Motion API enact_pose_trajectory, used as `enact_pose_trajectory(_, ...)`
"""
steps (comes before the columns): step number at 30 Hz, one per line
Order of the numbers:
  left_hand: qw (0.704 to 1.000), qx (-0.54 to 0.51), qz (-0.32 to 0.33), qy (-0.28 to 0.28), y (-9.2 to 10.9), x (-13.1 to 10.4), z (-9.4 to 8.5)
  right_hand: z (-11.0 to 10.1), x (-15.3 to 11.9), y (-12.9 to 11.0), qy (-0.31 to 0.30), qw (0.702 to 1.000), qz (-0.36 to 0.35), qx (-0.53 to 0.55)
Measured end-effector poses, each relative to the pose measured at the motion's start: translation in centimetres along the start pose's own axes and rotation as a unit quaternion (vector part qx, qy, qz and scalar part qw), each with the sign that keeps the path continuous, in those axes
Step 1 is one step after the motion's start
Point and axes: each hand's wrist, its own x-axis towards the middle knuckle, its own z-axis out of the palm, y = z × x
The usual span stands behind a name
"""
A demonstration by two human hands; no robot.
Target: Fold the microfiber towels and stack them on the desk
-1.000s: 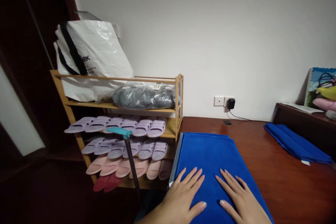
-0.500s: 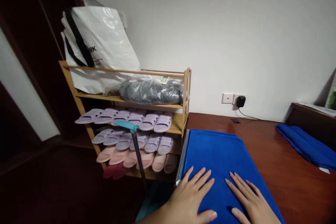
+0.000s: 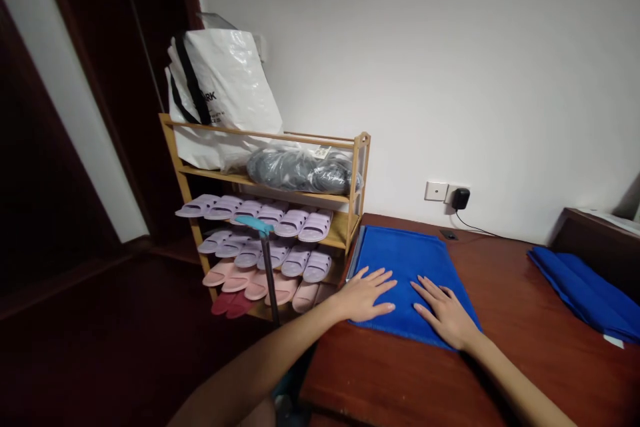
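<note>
A blue cloth (image 3: 405,253), apparently a towel, lies flat on the reddish-brown wooden table (image 3: 370,380). Grey cloth shows along its left edge. My left hand (image 3: 367,297) rests palm down on the cloth's left part, fingers spread. On the right part, my right hand (image 3: 445,313) lies palm down too, its fingers stretched out. Both hands touch the cloth without gripping it. Farther right on the table is a second blue cloth (image 3: 583,287), folded long, with a white tag at its near end.
Left of the table stands a wooden shoe rack (image 3: 357,167) with rows of slippers (image 3: 315,225). On top are a white bag (image 3: 230,80) and a plastic-wrapped grey bundle (image 3: 305,170). A blue-topped pole (image 3: 270,260) stands before it. A black plug (image 3: 461,198) sits in the wall socket.
The view has shifted, showing more of my forearms and the near table edge. The cloth's near edge now shows. Both hands stay flat on the cloth.
</note>
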Motion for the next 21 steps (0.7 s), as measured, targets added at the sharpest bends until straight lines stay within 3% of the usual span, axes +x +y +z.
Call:
enact_pose_trajectory(9,1.000,0.014,-0.020,-0.010,-5.5,4.1,-0.4,1.1,6.6,2.5,0.026,1.000,-0.004,-0.003)
enact_pose_trajectory(21,0.999,0.025,-0.033,-0.010,-7.7,6.2,0.1,2.2,8.2,4.2,0.046,0.998,0.034,-0.004)
